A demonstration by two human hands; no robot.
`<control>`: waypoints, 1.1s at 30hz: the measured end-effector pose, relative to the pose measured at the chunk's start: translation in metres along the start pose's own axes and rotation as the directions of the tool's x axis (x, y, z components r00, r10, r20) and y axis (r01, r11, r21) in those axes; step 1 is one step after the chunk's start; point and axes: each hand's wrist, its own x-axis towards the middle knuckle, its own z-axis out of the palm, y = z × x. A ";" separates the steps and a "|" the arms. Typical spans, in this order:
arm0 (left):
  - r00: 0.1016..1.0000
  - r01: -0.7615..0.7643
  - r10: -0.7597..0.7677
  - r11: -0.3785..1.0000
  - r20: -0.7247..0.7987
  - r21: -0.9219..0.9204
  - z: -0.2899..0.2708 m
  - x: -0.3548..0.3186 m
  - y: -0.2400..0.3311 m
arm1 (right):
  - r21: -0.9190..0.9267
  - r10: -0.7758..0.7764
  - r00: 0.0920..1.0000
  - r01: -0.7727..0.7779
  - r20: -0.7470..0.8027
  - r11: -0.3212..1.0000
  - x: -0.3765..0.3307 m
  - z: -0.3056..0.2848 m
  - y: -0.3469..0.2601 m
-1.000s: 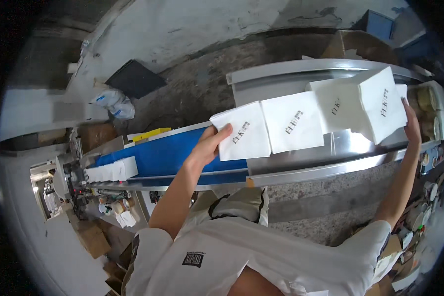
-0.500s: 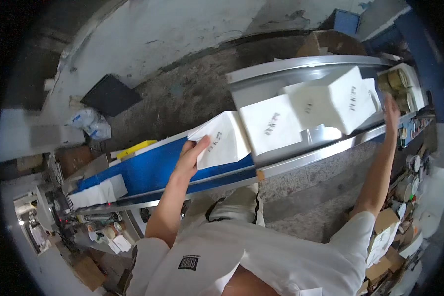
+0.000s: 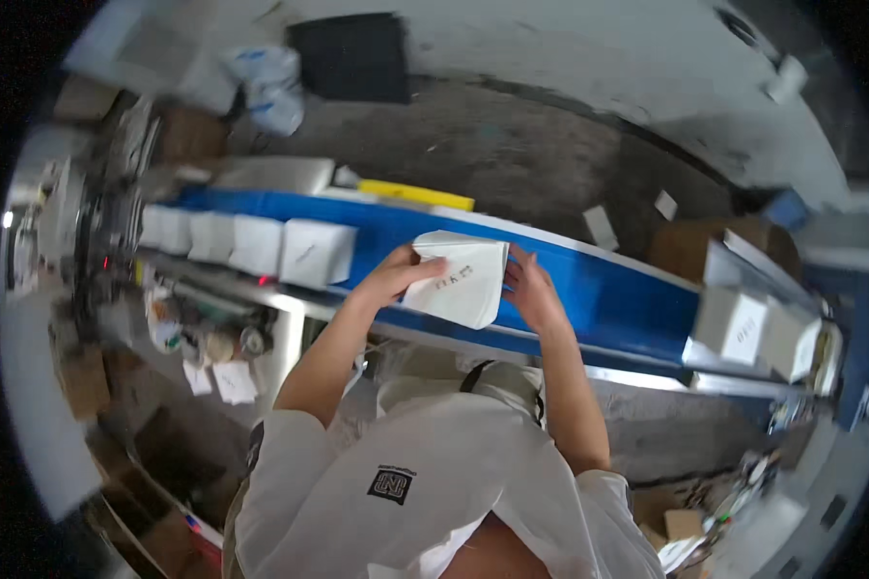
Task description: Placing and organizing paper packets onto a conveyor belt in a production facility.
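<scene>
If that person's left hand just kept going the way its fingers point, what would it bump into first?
The left hand already grips the white box, so the box is met at once. Beyond it lies the blue conveyor belt, though how far beyond is hard to judge. The right hand holds the box's other side.

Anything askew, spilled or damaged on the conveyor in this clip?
One white box is off the blue belt, tilted between the left hand and right hand; the row of white boxes sits square on it. Small white scraps lie on the floor beyond. No visible damage.
</scene>
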 end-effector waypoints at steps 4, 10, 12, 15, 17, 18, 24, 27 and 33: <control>0.983 0.084 -0.083 0.996 -0.163 0.003 -0.106 -0.034 -0.029 | 0.012 0.170 0.965 -0.176 0.200 0.984 0.082 0.087 0.064; 0.971 0.079 -0.076 0.997 -0.228 0.003 -0.165 -0.038 -0.045 | -0.266 0.254 0.967 -0.251 -0.026 0.931 0.108 0.174 0.081; 0.968 0.068 -0.070 0.998 -0.239 -0.013 -0.176 -0.024 -0.058 | -0.265 0.213 0.974 -0.226 -0.078 0.937 0.117 0.173 0.093; 0.936 0.021 0.010 0.996 -0.352 0.085 -0.178 -0.010 -0.059 | -0.264 0.126 0.982 -0.160 -0.143 0.951 0.120 0.173 0.104; 0.900 0.082 0.023 0.972 -0.435 0.221 -0.155 -0.004 -0.041 | -0.328 0.031 0.978 -0.099 -0.208 0.939 0.122 0.161 0.103; 0.868 0.143 0.034 0.938 -0.495 0.317 -0.138 -0.004 -0.023 | -0.478 -0.088 0.964 -0.045 -0.252 0.877 0.110 0.160 0.096; 0.890 0.072 0.300 0.651 -0.343 0.756 -0.164 -0.014 -0.048 | -0.634 -0.059 0.983 0.158 0.173 0.757 -0.001 0.112 0.040; 0.571 -0.126 0.666 0.649 -0.480 0.750 -0.097 -0.021 -0.010 | -0.471 0.010 0.948 0.149 0.318 0.869 -0.085 0.040 -0.032; 0.961 -0.177 0.239 0.921 -0.142 0.347 0.104 0.053 -0.003 | -0.458 -0.652 0.731 0.518 -0.203 0.723 -0.280 -0.167 -0.167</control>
